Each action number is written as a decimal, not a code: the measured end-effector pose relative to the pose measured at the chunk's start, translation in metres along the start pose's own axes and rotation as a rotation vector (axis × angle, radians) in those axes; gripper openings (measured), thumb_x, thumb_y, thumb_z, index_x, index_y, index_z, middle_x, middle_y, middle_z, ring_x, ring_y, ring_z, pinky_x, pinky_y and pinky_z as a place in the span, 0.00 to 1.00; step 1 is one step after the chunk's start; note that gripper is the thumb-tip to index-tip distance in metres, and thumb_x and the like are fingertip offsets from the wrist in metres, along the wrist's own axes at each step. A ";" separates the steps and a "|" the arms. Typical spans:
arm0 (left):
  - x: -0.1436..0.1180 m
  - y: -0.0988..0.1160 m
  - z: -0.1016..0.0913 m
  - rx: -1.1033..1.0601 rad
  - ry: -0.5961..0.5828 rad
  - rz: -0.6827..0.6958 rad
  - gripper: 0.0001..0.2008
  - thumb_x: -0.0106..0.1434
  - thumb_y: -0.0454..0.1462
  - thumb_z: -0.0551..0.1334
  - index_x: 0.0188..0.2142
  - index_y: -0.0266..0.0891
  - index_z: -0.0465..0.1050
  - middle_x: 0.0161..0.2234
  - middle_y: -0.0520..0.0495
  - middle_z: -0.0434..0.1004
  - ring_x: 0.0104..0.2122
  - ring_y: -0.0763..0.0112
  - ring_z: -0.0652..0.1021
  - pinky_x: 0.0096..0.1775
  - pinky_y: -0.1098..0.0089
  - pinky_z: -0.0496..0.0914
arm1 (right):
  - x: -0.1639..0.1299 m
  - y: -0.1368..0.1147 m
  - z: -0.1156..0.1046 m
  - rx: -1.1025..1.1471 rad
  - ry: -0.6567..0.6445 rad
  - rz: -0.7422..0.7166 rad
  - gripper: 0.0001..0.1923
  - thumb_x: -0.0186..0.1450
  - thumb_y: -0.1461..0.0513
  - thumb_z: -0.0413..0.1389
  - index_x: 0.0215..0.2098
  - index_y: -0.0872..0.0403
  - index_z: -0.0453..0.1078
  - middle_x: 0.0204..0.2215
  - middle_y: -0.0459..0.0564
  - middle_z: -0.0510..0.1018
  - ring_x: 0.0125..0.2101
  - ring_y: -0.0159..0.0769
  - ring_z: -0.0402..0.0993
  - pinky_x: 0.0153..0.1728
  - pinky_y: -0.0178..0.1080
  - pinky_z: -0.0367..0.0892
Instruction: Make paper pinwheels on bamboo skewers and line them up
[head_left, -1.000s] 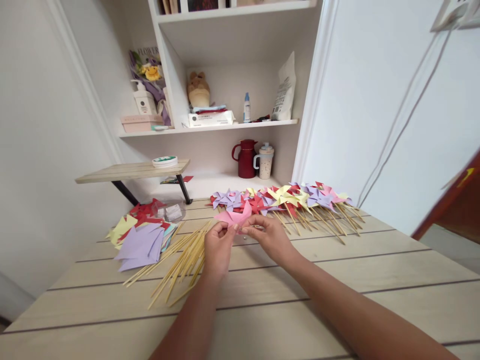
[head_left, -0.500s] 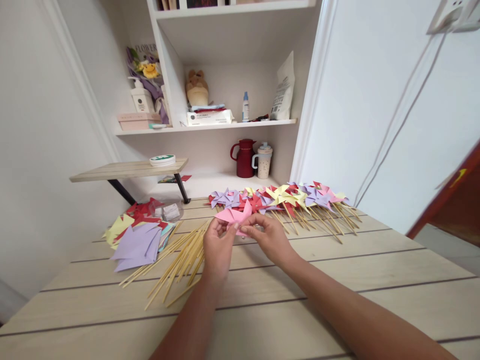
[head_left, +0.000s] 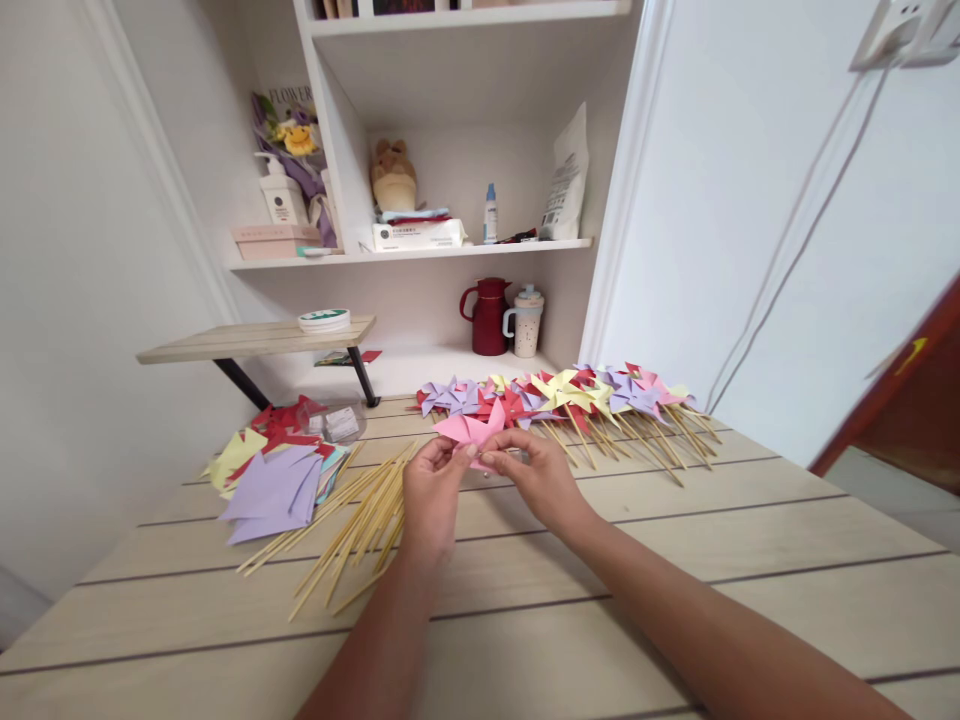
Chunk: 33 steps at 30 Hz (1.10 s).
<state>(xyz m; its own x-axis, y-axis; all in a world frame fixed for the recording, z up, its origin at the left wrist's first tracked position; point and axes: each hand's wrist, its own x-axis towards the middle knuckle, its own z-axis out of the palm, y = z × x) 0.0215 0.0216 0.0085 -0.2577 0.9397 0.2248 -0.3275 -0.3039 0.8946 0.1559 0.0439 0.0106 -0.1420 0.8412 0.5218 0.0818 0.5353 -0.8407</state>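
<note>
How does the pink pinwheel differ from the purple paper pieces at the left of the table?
The pink pinwheel has folded, pointed blades, while the purple paper pieces look mostly flat. The left hand and right hand hold the pink pinwheel; the purple paper pieces lie overlapping in a pile. Both look like coloured paper.

red jug point(head_left: 490, 320) nxt to spkld cup point(head_left: 529, 326) | shelf point(head_left: 360, 258) abv: plush point(head_left: 394, 180), blue-cap btl point(head_left: 490, 218), wht bag point(head_left: 568, 180)

Wht wall point(head_left: 712, 200) R | wht shelf unit point(head_left: 450, 85) bk | wd-plank tbl point(head_left: 787, 520)
</note>
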 end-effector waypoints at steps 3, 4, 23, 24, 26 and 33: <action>0.001 -0.001 0.000 -0.017 -0.005 -0.003 0.13 0.50 0.39 0.73 0.34 0.35 0.80 0.32 0.47 0.81 0.32 0.70 0.77 0.40 0.69 0.70 | 0.000 0.001 0.000 -0.020 0.022 -0.032 0.03 0.59 0.61 0.62 0.27 0.51 0.75 0.28 0.45 0.81 0.33 0.38 0.76 0.39 0.39 0.69; 0.001 -0.002 0.000 -0.024 -0.009 -0.003 0.13 0.50 0.39 0.73 0.35 0.35 0.80 0.33 0.47 0.82 0.33 0.69 0.78 0.40 0.69 0.70 | 0.000 0.001 0.001 -0.023 0.024 -0.039 0.03 0.60 0.61 0.62 0.27 0.51 0.76 0.28 0.45 0.81 0.33 0.38 0.76 0.39 0.39 0.69; -0.002 0.006 0.004 -0.181 -0.013 -0.058 0.09 0.48 0.36 0.75 0.28 0.37 0.78 0.30 0.50 0.81 0.33 0.71 0.78 0.42 0.70 0.70 | -0.001 -0.005 0.002 -0.101 0.058 -0.197 0.05 0.63 0.64 0.61 0.28 0.50 0.76 0.29 0.46 0.81 0.33 0.37 0.75 0.37 0.38 0.68; -0.002 0.006 0.004 -0.181 -0.017 -0.058 0.09 0.48 0.36 0.75 0.29 0.37 0.78 0.30 0.50 0.81 0.34 0.71 0.78 0.43 0.69 0.70 | -0.001 -0.005 0.003 -0.087 0.057 -0.178 0.05 0.63 0.64 0.61 0.28 0.50 0.76 0.29 0.45 0.81 0.33 0.37 0.75 0.36 0.37 0.68; -0.002 0.006 0.004 -0.181 -0.024 -0.058 0.10 0.49 0.36 0.75 0.31 0.37 0.80 0.32 0.49 0.82 0.35 0.70 0.79 0.44 0.68 0.70 | -0.001 -0.006 0.003 -0.060 0.060 -0.134 0.05 0.62 0.64 0.61 0.28 0.51 0.75 0.28 0.45 0.81 0.32 0.37 0.75 0.35 0.37 0.68; -0.002 0.005 0.004 -0.204 -0.033 -0.054 0.13 0.51 0.34 0.74 0.38 0.37 0.81 0.37 0.47 0.83 0.40 0.69 0.80 0.47 0.68 0.70 | -0.001 -0.009 0.004 -0.029 0.059 -0.055 0.04 0.61 0.61 0.61 0.28 0.52 0.75 0.28 0.46 0.80 0.32 0.37 0.75 0.36 0.37 0.68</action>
<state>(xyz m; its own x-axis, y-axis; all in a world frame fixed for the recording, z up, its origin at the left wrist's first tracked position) 0.0241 0.0193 0.0137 -0.2056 0.9591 0.1944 -0.5180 -0.2752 0.8099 0.1511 0.0379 0.0172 -0.0889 0.8132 0.5752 0.1037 0.5819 -0.8066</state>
